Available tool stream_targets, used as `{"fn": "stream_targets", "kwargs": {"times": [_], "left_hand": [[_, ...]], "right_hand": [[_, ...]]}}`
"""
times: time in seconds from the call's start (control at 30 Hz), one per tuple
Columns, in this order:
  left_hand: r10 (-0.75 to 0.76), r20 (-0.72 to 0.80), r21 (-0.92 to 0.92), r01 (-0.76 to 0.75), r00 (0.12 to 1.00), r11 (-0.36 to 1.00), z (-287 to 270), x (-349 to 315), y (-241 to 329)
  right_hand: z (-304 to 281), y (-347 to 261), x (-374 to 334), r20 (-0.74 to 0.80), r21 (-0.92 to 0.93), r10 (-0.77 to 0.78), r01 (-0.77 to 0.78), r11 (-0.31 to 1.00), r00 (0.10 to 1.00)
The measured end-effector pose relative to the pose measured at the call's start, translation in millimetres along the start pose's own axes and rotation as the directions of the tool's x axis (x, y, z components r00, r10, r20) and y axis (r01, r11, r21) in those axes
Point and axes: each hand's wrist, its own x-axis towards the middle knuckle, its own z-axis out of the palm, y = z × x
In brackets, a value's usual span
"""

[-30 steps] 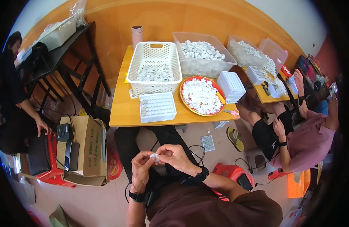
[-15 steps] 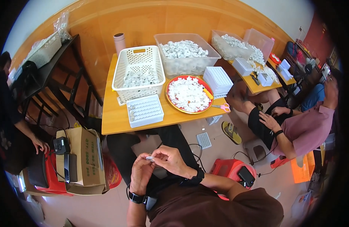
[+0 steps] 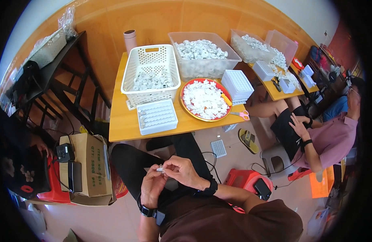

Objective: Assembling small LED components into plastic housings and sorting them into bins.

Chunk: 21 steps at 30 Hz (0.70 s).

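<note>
Small white piece: above the lap, in front of the table, pinched from two sides, probably because something so small needs steadying (its detail is too fine to read).
Left hand: fingers curled, thumb and forefinger tips closed on the piece.
Right hand: nearly closed, fingertips pinching the piece's other side.
Red dish: heaped with white bits near the table's front edge, seemingly for easy reach.
Tray stack: beside the dish, its pocketed top upward, apparently to keep discs separated.
White basket: behind the trays, high walls likely containing loose pieces.
</note>
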Motion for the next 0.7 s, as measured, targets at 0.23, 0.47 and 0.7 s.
{"fn": "stream_targets", "kwargs": {"times": [0.23,0.47,0.7], "left_hand": [[-0.024,-0.028,-0.074,0.022,0.999,0.997,-7.9,4.3,9.5],[-0.028,-0.025,-0.093,0.026,0.999,0.995,-13.2,9.8,15.3],[0.009,0.058,-0.165,0.001,0.998,0.986,-22.5,12.1,17.6]], "right_hand": [[7.2,4.3,14.0,0.033,0.033,0.075,-0.076,0.997,0.997],[13.6,23.1,23.6,0.036,0.066,0.164,-0.166,0.984,0.986],[22.9,22.8,34.2,0.142,0.101,0.254,-0.269,0.958,0.957]]}}
